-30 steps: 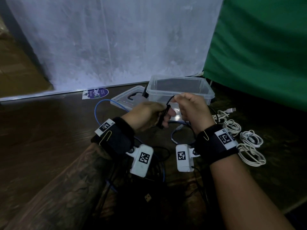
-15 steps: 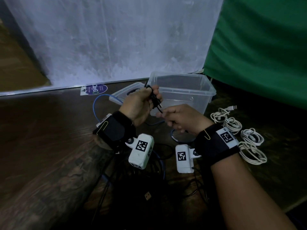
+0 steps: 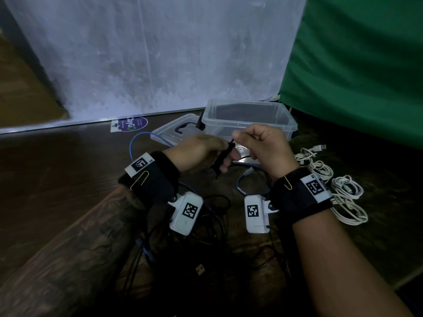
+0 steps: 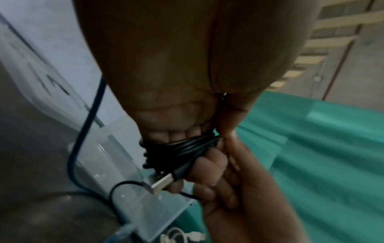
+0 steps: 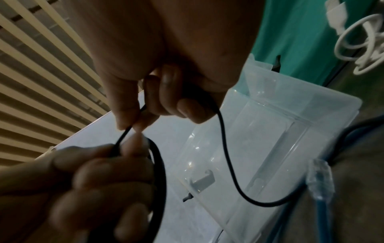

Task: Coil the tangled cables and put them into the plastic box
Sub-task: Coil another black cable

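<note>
winding is under way: compared with half a second ago, my right hand [image 3: 261, 149] has risen from below my left hand [image 3: 199, 154] to level with it, in front of the plastic box [image 3: 249, 121]. i judge one more turn has gone onto the bundle, so this cable is nearly ready to store.

largest to smallest:

- worktop [image 3: 68, 179]: one dark wooden surface carrying everything.
- plastic box: one, clear, open; nothing visible inside. its lid [image 3: 174, 131] lies just beside it on the left.
- white cables [image 3: 338, 191]: a tangled group to the right of my right wrist; the exact number cannot be told.
- blue cable [image 3: 137, 143]: one, looping around the box, with a clear plug.
- loose black cables [image 3: 212, 225]: a tangle below my wrists; count unclear.
- black cable [image 4: 182, 148]: one, coiled in several turns and gripped in my closed left hand, its usb plug [image 4: 164, 182] sticking out. my right hand pinches the free tail between thumb and fingers [image 5: 129, 115], with slack hanging below.
</note>
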Available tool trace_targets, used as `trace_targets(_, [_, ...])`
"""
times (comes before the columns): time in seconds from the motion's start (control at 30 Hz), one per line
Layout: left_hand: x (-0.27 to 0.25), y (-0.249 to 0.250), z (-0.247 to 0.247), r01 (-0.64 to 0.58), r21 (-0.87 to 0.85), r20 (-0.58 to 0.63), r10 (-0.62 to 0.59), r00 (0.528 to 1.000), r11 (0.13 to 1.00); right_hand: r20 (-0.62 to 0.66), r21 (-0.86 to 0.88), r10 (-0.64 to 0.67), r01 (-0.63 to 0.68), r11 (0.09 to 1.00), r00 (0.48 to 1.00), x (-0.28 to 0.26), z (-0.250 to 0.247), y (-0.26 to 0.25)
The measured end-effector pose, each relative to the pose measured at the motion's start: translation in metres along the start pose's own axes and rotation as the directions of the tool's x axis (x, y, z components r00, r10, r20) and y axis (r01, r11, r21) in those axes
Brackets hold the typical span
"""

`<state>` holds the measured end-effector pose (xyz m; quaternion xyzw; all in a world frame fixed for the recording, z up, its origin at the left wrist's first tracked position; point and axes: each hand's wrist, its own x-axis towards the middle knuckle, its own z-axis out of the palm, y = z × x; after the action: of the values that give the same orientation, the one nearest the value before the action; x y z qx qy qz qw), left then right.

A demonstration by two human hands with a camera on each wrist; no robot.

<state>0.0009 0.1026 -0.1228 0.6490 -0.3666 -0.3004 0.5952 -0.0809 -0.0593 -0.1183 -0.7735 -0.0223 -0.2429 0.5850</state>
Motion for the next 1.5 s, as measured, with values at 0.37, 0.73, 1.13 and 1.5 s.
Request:
trace_targets(0.37, [0.000, 0.018, -0.010, -0.169, -0.803, -0.118, 0.125, 0.985, 0.572, 0.221, -0.007, 0.242, -0.246, 0.969, 0.945, 0.002, 0.008, 0.019])
trace_targets(0.73, [0.012, -0.008, -0.023, -0.328, -0.198, -0.562, 0.167, 0.810, 0.924, 0.455, -0.011, 0.211, -0.232, 0.973, 0.865, -0.007, 0.011, 0.003])
trace_targets(1.13, [-0.007, 0.013, 0.007, -0.053, -0.209, 0.038, 0.063, 0.997, 0.977, 0.059, 0.229, 0.136, -0.146, 0.962, 0.989, 0.003, -0.001, 0.009])
trace_targets(1.5, [-0.004, 0.027, -0.033, -0.456, -0.760, -0.444, 0.143, 0.885, 0.462, 0.349, -0.020, 0.262, -0.273, 0.962, 0.900, -0.004, 0.009, 0.009])
